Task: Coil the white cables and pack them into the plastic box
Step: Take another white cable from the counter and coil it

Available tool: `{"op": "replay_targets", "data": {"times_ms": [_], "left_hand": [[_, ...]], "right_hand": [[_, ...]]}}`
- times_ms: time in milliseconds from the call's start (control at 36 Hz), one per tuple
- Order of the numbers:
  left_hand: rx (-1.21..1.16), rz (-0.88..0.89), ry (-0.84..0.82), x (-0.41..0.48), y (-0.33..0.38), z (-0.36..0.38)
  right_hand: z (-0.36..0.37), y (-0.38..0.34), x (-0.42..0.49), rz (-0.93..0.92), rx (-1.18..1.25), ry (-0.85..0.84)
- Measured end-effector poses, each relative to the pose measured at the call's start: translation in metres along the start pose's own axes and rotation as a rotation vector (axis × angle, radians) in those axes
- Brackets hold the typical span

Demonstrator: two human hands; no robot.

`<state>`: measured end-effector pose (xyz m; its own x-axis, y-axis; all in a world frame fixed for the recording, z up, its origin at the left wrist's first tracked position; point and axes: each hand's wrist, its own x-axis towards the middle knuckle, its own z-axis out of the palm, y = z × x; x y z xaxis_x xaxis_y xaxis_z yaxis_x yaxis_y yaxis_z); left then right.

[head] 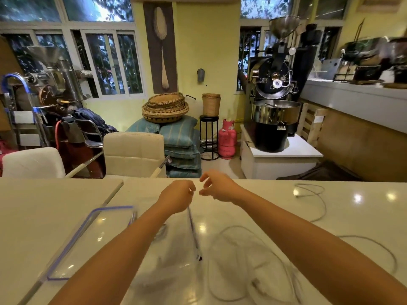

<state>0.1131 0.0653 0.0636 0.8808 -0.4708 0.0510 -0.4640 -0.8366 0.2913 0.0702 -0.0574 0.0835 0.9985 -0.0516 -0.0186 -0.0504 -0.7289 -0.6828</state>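
White cables (253,260) lie in a loose tangle near the front edge of the table (44,205), between the two arms. They are blurry, so I cannot count the loops. One more cable (308,195) lies by the far right edge. Another one (374,242) curves along the right side, and the right arm hides part of it.

The plastic box (176,260) is see-through and smeared, so its shape is hard to make out. The left arm covers part of it. Its lid (92,238), with a blue rim, lies flat on the left.

The left hand (178,197) is curled up. A thin strand (193,232) runs down from it, but I cannot tell if the hand grips it. The right hand (218,187) is just beside it, fingers loosely bent, thumb and finger apart, holding nothing I can see.
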Motion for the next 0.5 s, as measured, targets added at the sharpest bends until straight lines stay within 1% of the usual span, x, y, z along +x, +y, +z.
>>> {"op": "replay_targets", "data": {"times_ms": [83, 194, 278, 361, 500], "left_hand": [[-0.064, 0.067, -0.082, -0.004, 0.026, 0.012], [-0.061, 0.178, -0.256, -0.011, 0.054, 0.028], [-0.044, 0.233, -0.391, -0.019, 0.07, 0.038], [-0.044, 0.237, -0.546, -0.027, 0.082, 0.049], [-0.045, 0.263, -0.66, -0.039, 0.097, 0.064]], "right_hand": [[-0.023, 0.023, -0.015, 0.063, -0.021, 0.009], [-0.043, 0.053, -0.039, 0.152, -0.039, -0.045], [-0.046, 0.074, -0.055, 0.179, -0.091, -0.144], [-0.043, 0.087, -0.069, 0.223, -0.149, -0.252], [-0.03, 0.101, -0.087, 0.256, -0.179, -0.434]]}}
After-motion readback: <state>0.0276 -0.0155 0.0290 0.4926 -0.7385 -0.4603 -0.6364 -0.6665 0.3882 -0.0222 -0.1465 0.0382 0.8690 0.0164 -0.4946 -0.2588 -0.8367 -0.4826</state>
